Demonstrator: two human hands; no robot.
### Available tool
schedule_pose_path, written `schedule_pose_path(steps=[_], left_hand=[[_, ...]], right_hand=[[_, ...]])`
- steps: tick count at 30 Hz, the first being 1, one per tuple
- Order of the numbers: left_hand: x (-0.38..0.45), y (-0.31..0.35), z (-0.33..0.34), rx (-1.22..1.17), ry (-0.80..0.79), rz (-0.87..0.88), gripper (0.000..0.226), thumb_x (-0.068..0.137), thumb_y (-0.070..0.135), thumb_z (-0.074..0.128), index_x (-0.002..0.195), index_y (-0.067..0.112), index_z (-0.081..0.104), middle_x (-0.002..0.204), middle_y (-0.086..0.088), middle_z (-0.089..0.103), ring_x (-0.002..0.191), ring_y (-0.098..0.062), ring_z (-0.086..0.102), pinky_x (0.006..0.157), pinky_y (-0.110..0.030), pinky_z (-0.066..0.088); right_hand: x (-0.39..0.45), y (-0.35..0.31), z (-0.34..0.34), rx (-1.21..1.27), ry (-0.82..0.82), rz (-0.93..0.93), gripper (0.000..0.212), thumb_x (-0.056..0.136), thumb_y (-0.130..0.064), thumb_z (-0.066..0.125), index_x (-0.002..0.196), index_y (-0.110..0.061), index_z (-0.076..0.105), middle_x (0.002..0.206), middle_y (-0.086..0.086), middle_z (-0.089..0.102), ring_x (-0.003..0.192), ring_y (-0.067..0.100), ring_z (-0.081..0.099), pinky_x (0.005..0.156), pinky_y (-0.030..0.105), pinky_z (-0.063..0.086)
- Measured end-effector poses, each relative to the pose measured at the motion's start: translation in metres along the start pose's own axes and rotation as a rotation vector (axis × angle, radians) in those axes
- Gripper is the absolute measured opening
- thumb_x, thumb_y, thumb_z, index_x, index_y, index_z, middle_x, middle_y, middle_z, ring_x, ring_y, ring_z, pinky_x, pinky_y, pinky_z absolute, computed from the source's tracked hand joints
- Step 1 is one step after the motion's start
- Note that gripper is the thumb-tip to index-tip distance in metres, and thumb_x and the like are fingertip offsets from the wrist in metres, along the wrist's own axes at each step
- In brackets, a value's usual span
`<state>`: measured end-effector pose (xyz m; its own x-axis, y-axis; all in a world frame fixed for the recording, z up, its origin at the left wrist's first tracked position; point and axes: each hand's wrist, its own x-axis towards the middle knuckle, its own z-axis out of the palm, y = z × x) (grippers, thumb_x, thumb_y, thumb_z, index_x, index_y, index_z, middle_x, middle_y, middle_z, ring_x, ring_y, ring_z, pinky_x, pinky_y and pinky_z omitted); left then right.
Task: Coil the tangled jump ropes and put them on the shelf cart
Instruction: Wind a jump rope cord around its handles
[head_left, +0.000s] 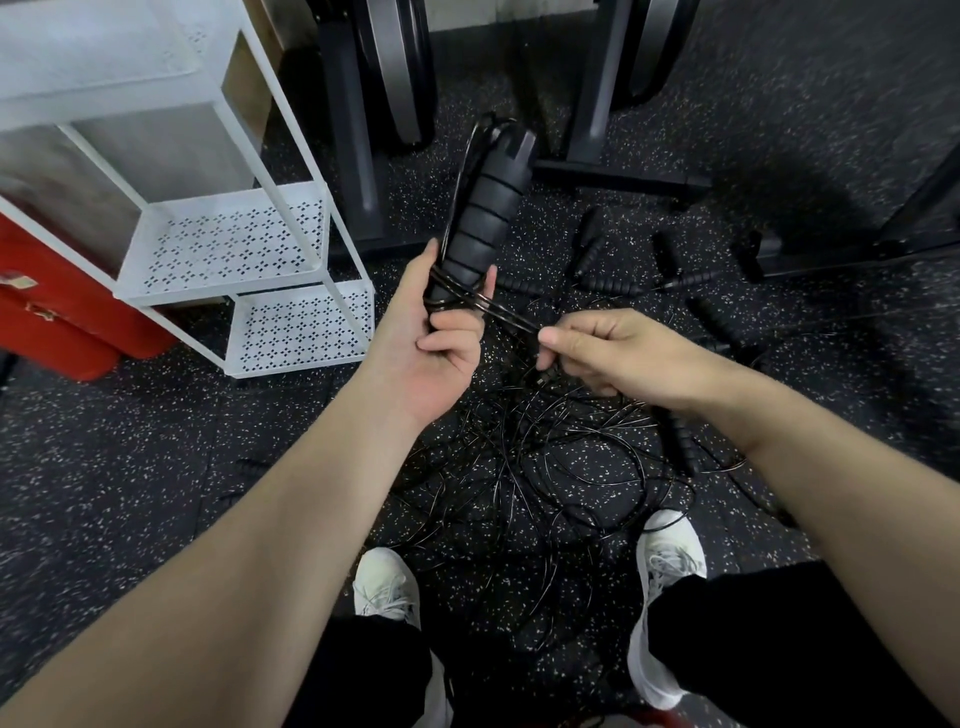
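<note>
White trainers (667, 582) and black trouser legs fill the bottom of the frame, planted on dark rubber flooring (130, 467) flecked with pale specks. Between the feet and spreading up toward the centre lies a tangle of thin black cords (545, 467), looped over one another on the floor. Above that tangle, at mid-frame, the two bare forearms reach in from the lower corners. The left hand (436, 332) is curled round the lower end of a pair of black ribbed handles (485, 218) held together, pointing up and slightly to the right, with several turns of cord wound round them just above the fingers. A stretch of cord (511, 314) runs from those turns down to the right hand (602, 353), which pinches it between thumb and bent fingers; more cord hangs from under this hand into the pile. Beyond the hands, right of centre, more black handles (613, 283) lie scattered on the floor, well apart from one another. At the upper left stands the white shelf cart (228, 244) with perforated trays, and no ropes show on the trays in view. A red case (57, 312) sits behind it at the left edge. Along the top of the frame stand black equipment frames (358, 130) with dark rounded parts.
</note>
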<state>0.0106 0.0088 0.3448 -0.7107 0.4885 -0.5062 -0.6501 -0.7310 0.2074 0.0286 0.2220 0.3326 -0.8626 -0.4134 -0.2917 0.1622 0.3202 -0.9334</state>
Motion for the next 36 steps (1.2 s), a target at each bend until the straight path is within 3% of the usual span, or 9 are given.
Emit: schedule_pose_path(steps=[9,13,15,18,21,25,27,30,36], left_hand=[[-0.003,-0.003,0.001,0.323,0.006,-0.228,0.051,0.088,0.037,0.067,0.12,-0.002,0.065,0.117,0.001,0.064,0.033,-0.003,0.04,0.027,-0.013,0.034],[-0.006,-0.003,0.003,0.559,0.098,-0.188,0.045,0.083,0.035,0.073,0.116,0.008,0.06,0.113,-0.004,0.056,0.036,-0.002,0.04,0.027,-0.01,0.03],[-0.009,-0.004,0.005,0.706,0.126,-0.183,0.038,0.08,0.036,0.075,0.103,0.008,0.063,0.092,-0.006,0.061,0.037,-0.002,0.038,0.028,-0.01,0.028],[-0.012,-0.005,0.007,0.921,0.138,-0.176,0.032,0.081,0.037,0.075,0.095,0.011,0.062,0.082,-0.007,0.061,0.039,-0.005,0.038,0.029,-0.01,0.027],[-0.015,-0.007,0.008,1.129,0.069,-0.202,0.024,0.088,0.037,0.07,0.091,0.019,0.055,0.08,-0.006,0.061,0.038,-0.008,0.041,0.027,-0.012,0.026],[-0.016,-0.009,0.009,1.292,-0.012,-0.211,0.024,0.085,0.04,0.07,0.091,0.024,0.053,0.071,-0.004,0.062,0.037,-0.011,0.046,0.027,-0.015,0.027],[-0.016,-0.011,0.01,1.358,-0.03,-0.202,0.018,0.091,0.037,0.068,0.098,0.025,0.056,0.068,-0.003,0.063,0.04,-0.013,0.048,0.03,-0.017,0.03],[-0.016,-0.013,0.012,1.409,-0.038,-0.183,0.019,0.099,0.033,0.064,0.117,0.03,0.058,0.074,-0.004,0.066,0.046,-0.015,0.052,0.035,-0.02,0.038],[-0.012,-0.015,0.005,1.637,0.01,-0.237,0.057,0.097,0.032,0.07,0.148,0.034,0.045,0.115,-0.012,0.067,0.061,-0.022,0.068,0.053,-0.03,0.059]], right_hand=[[0.0,0.001,-0.009,-0.27,0.23,0.02,0.041,0.087,-0.052,0.071,0.077,-0.012,0.07,0.041,-0.014,0.045,0.038,0.003,0.032,0.04,0.016,0.027],[0.001,0.003,-0.013,-0.285,0.262,-0.032,0.042,0.071,-0.061,0.08,0.083,-0.02,0.075,0.067,-0.013,0.07,0.059,0.008,0.061,0.063,0.02,0.051],[-0.001,0.006,-0.015,-0.386,0.244,-0.051,0.017,0.082,-0.032,0.081,0.068,-0.034,0.072,0.069,-0.026,0.069,0.067,-0.009,0.062,0.066,0.012,0.046],[0.009,0.006,-0.012,-0.308,0.219,-0.055,0.064,0.099,0.0,0.04,0.04,-0.019,0.057,0.042,-0.016,0.055,0.041,-0.006,0.054,0.047,0.009,0.04],[0.009,0.002,-0.013,-0.235,0.043,0.078,0.045,0.094,0.019,0.039,0.062,-0.005,0.06,0.045,-0.009,0.059,0.04,-0.002,0.053,0.049,0.017,0.045],[0.003,-0.007,-0.019,-0.21,0.042,0.308,0.014,0.09,-0.019,0.072,0.08,-0.009,0.072,0.06,-0.008,0.069,0.053,0.0,0.06,0.058,0.014,0.051],[0.0,-0.008,-0.022,-0.251,0.011,0.346,0.027,0.08,-0.04,0.079,0.089,-0.015,0.077,0.075,-0.005,0.074,0.067,0.006,0.064,0.075,0.023,0.054],[0.0,-0.01,-0.022,-0.197,0.013,0.364,0.048,0.056,-0.056,0.081,0.085,-0.018,0.076,0.074,-0.004,0.072,0.068,0.01,0.064,0.072,0.027,0.053],[-0.001,-0.003,-0.016,-0.087,-0.014,0.365,0.026,0.081,-0.036,0.079,0.093,-0.014,0.078,0.062,-0.011,0.065,0.068,0.013,0.053,0.064,0.027,0.044]])
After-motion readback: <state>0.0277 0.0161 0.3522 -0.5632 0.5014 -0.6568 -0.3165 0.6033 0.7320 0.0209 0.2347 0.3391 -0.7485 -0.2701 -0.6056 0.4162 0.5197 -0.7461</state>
